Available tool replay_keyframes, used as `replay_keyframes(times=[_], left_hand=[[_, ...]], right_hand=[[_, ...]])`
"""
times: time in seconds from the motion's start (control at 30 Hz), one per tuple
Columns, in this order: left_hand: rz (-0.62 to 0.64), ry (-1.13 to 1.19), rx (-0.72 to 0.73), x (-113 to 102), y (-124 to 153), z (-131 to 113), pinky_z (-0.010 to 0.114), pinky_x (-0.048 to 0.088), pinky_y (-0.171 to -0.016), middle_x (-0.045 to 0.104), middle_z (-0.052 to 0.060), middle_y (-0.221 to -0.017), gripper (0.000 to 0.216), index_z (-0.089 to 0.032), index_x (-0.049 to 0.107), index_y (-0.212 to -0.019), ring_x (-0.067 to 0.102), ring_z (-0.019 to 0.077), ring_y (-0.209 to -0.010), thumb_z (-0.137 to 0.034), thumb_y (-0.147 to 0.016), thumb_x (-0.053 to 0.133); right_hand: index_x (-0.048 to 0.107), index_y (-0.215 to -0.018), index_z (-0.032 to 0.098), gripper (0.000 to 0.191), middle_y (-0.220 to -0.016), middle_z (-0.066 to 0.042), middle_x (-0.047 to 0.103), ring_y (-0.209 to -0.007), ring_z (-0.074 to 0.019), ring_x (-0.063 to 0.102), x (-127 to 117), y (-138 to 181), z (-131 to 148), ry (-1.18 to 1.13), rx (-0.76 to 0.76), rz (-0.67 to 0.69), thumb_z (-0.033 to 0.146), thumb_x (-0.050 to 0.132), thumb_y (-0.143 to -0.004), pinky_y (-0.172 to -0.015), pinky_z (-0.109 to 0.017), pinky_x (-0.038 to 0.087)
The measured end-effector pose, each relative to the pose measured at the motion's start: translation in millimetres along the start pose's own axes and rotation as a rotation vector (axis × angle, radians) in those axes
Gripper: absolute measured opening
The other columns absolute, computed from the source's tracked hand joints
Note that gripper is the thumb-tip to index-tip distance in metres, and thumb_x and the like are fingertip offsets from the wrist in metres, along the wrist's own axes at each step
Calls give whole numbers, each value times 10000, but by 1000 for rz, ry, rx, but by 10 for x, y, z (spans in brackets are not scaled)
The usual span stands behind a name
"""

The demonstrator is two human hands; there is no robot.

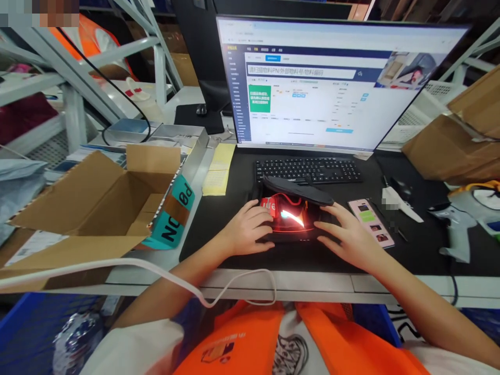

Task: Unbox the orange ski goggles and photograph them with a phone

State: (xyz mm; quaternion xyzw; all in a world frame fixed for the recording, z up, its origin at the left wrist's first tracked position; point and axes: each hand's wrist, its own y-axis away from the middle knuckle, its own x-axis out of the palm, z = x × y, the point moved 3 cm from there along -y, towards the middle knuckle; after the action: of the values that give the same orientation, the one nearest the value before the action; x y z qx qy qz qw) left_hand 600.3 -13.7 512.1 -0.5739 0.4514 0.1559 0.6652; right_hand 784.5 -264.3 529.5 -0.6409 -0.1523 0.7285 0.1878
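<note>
On the black desk mat in front of me sits a black case (291,237) with its dark lid (299,190) partly raised. Inside it I see a red label (269,206) and a bright white and red glow; the rest of the contents I cannot make out. My left hand (250,229) holds the case's left side, fingers curled along its edge. My right hand (344,234) is at the right side, upper fingers at the lid's edge and the lower ones against the body. A phone (371,223) with a lit screen lies just beyond my right hand.
An open cardboard box (105,200) stands at left beside yellow paper slips (219,169). Behind the case are a keyboard (308,170) and a lit monitor (312,114). A handheld scanner (455,229) and mouse (401,188) lie right. A white cable (156,268) crosses my left forearm.
</note>
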Motion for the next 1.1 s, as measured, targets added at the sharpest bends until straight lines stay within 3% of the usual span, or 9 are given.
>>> replay_keyframes(times=[0.1,0.37,0.47,0.57,0.63,0.83,1.1], left_hand=[[59,38,-15,-53,-5,34,550,452,-1211,743,117,-1121,187,-187,723,-922,674,280,-1171,-367,-916,777],[148,75,-102,-178,-72,30,556,507,-1166,706,133,-1102,119,-163,717,-927,652,278,-1144,-212,-984,624],[41,139,-138,-132,-49,42,532,495,-1171,719,85,-1028,134,-188,681,-907,679,232,-1084,-174,-1008,593],[-175,190,-169,-85,-6,58,518,503,-1148,712,55,-936,111,-198,654,-923,698,212,-1021,-184,-1014,591],[-246,180,-161,-63,12,52,511,511,-1128,718,52,-916,103,-204,654,-924,704,215,-1010,-194,-1004,589],[-79,-25,-68,-56,-29,-69,484,465,-1162,791,85,-1129,79,-209,709,-948,713,245,-1129,-275,-964,669],[74,-165,-1,39,-166,-372,518,287,-1284,699,88,-1467,335,-232,725,-1321,597,295,-1406,-384,-1032,651]], right_hand=[[755,-1145,206,198,-1478,-199,587,-1524,-412,466,39,1,3,8,7,-40,212,723,-949,-1145,-653,533],[733,-989,222,83,-1569,-150,546,-1597,-401,361,40,-134,25,-149,67,57,200,654,-975,-1254,-714,363],[713,-938,225,105,-1577,-136,545,-1585,-387,388,55,-121,4,-229,126,22,205,625,-992,-1253,-702,371],[687,-950,232,78,-1533,-141,578,-1540,-360,461,68,-85,-43,-308,198,-121,237,627,-999,-1223,-631,453],[671,-960,237,66,-1502,-142,601,-1513,-349,498,84,-66,-61,-322,226,-186,252,624,-1004,-1199,-605,488],[664,-990,248,73,-1346,-126,698,-1460,-335,550,103,-79,11,-289,135,-158,210,604,-1004,-1191,-638,487],[688,-1009,255,95,-1336,-115,702,-1363,-310,617,110,-70,66,-260,84,-160,193,618,-990,-1229,-650,438]])
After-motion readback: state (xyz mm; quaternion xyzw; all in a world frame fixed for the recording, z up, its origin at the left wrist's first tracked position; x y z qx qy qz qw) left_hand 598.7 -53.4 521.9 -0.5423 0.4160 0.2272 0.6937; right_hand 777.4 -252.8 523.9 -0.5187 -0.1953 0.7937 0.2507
